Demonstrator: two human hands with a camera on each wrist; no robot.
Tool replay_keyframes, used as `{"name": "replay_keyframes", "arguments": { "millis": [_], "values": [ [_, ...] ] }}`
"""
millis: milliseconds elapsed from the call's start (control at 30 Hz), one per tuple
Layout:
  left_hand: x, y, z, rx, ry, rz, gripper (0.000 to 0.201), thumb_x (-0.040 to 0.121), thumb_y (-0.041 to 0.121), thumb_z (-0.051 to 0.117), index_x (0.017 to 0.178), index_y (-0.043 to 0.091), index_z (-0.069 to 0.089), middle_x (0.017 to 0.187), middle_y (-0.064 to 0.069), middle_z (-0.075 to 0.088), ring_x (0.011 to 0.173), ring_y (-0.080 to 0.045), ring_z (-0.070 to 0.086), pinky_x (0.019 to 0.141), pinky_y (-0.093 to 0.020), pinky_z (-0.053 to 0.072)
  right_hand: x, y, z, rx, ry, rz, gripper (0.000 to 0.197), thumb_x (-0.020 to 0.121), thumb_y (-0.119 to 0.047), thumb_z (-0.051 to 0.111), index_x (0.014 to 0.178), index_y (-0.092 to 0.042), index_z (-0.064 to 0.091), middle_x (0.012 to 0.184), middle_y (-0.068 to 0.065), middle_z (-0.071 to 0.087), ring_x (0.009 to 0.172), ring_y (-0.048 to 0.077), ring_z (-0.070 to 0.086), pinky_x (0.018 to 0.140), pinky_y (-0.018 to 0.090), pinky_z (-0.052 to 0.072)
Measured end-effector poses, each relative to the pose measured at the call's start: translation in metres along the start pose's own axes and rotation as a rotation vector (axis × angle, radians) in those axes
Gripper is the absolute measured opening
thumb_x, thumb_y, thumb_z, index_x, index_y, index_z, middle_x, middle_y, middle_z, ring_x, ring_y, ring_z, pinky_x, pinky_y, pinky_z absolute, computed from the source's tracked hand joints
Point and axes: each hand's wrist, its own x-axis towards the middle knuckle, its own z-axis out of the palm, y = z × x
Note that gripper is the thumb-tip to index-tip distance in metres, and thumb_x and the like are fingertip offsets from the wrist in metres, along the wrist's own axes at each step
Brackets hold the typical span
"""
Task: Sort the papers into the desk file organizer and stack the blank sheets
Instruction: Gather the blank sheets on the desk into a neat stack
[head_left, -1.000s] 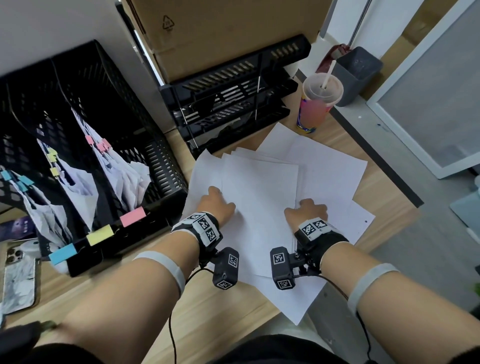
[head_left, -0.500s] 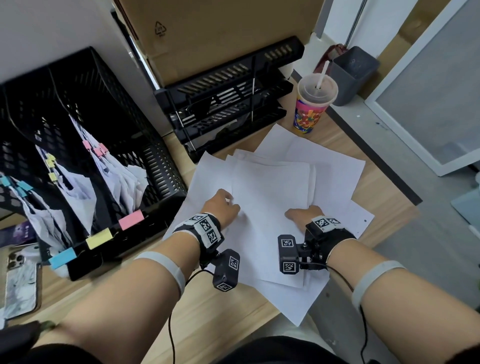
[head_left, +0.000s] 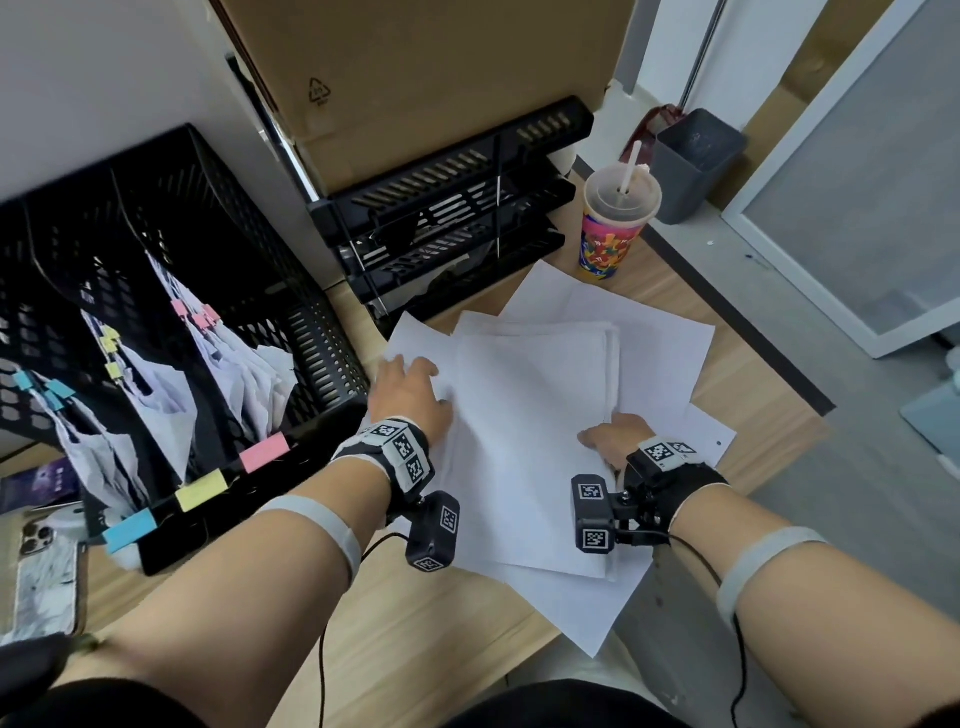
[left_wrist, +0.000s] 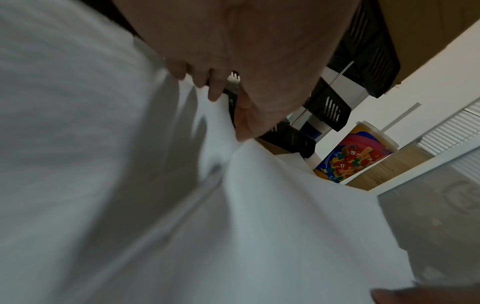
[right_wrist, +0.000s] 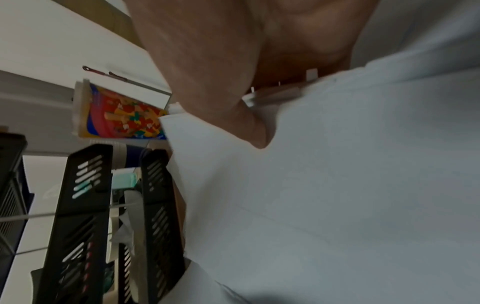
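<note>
Several blank white sheets (head_left: 530, 415) lie fanned out on the wooden desk, a squared-up bundle on top. My left hand (head_left: 410, 384) rests flat on the sheets' left side, fingers spread; the left wrist view shows its fingertips (left_wrist: 215, 92) pressing the paper (left_wrist: 259, 205). My right hand (head_left: 615, 436) holds the bundle's right edge, thumb (right_wrist: 255, 131) on top and fingers tucked under the sheet edges (right_wrist: 272, 95). The black mesh file organizer (head_left: 311, 332) stands at the left with clipped papers in its pink, yellow and blue labelled slots.
A black stacked letter tray (head_left: 452, 218) sits behind the sheets, in front of a cardboard box (head_left: 441, 67). A colourful lidded cup with a straw (head_left: 615, 228) stands at the back right near the desk edge. A phone (head_left: 41, 577) lies at the near left.
My left hand has slid left and away onto the outer sheet. My right hand has dropped to the bundle's right edge and taken hold. The top sheets now lie more squared together.
</note>
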Motion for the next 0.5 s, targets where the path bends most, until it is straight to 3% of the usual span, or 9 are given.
{"name": "replay_keyframes", "arguments": {
  "millis": [33,100,233,300,333,433,500],
  "values": [
    [0.001,0.0,-0.004,0.01,0.017,-0.019,0.049,0.087,0.021,0.061,0.134,0.019,0.048,0.153,-0.016,0.029,0.147,-0.03,0.022,0.117,-0.043,0.031,0.0,0.004,-0.003,-0.009,0.027,0.01,0.063,0.086,-0.017,0.06,0.14,0.004,0.036,0.08,0.009,0.053,0.057,0.02,0.052,0.043,0.021,0.038],
    [0.003,0.003,-0.01,-0.02,0.02,-0.071,0.053,0.086,0.016,0.063,0.135,0.016,0.043,0.15,-0.019,0.026,0.145,-0.033,0.023,0.114,-0.043,0.036,0.001,0.011,-0.008,-0.033,0.075,-0.002,0.055,0.085,-0.02,0.059,0.133,0.004,0.045,0.087,0.011,0.058,0.06,0.022,0.054,0.047,0.022,0.042],
    [0.005,0.014,-0.016,-0.117,-0.004,-0.176,0.057,0.086,0.008,0.059,0.137,0.017,0.035,0.14,-0.019,0.037,0.119,-0.04,0.052,0.097,-0.047,0.05,-0.003,0.024,-0.016,-0.027,0.146,-0.029,0.055,0.091,-0.022,0.057,0.138,0.002,0.04,0.117,0.018,0.057,0.096,0.032,0.059,0.077,0.032,0.048],
    [0.003,0.014,-0.018,-0.174,-0.028,-0.211,0.065,0.089,0.007,0.057,0.144,0.02,0.026,0.134,-0.02,0.047,0.11,-0.039,0.058,0.091,-0.043,0.05,-0.007,0.03,-0.02,0.005,0.174,-0.032,0.057,0.094,-0.018,0.054,0.143,0.003,0.034,0.135,0.019,0.05,0.116,0.033,0.054,0.09,0.032,0.044],
    [0.001,0.013,-0.017,-0.179,-0.045,-0.221,0.07,0.091,0.007,0.056,0.149,0.022,0.019,0.13,-0.02,0.052,0.106,-0.037,0.059,0.088,-0.041,0.048,-0.005,0.033,-0.022,0.018,0.187,-0.034,0.06,0.093,-0.017,0.054,0.146,0.001,0.031,0.14,0.018,0.048,0.118,0.033,0.052,0.092,0.03,0.043],
    [-0.01,0.005,-0.018,-0.153,-0.07,-0.228,0.079,0.092,0.008,0.055,0.154,0.02,0.007,0.119,-0.022,0.06,0.104,-0.038,0.062,0.079,-0.04,0.046,-0.003,0.039,-0.028,0.05,0.199,-0.037,0.061,0.092,-0.015,0.054,0.147,-0.002,0.032,0.133,0.017,0.054,0.1,0.029,0.054,0.08,0.026,0.042],
    [-0.013,0.002,-0.023,-0.163,-0.06,-0.204,0.065,0.091,0.01,0.054,0.148,0.016,0.024,0.118,-0.022,0.062,0.105,-0.04,0.063,0.081,-0.041,0.05,-0.004,0.041,-0.031,0.054,0.184,-0.024,0.065,0.093,-0.014,0.053,0.15,-0.003,0.025,0.132,0.017,0.054,0.1,0.03,0.055,0.077,0.025,0.04]
  ]
}}
